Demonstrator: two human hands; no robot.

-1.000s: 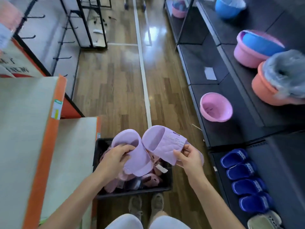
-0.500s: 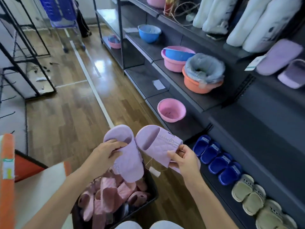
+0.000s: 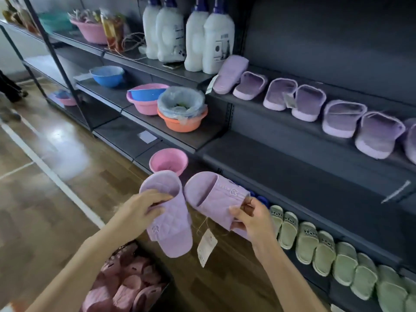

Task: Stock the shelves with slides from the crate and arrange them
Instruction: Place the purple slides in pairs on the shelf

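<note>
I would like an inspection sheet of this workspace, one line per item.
Surface: dark shelf, several levels.
Job's things: left slide and right slide, lilac, held; paper tag hangs between them; lilac row above; green slides lowest; pink slides in crate.
Clutter: basins, white bottles.
Grippers: left hand grips left slide; right hand pinches right slide.
Cables: loose cord beside the bottles.
Surroundings: wooden floor, white line.

A wood-plank floor point(image 3: 33, 233) is crossed by a white line point(image 3: 67, 190), and a bright glare point(image 3: 65, 154) is reflected on it, perhaps from a window. Dark grey metal shelving point(image 3: 292, 167) is ranged along the right, backed by a dark panel point(image 3: 337, 41).
</note>
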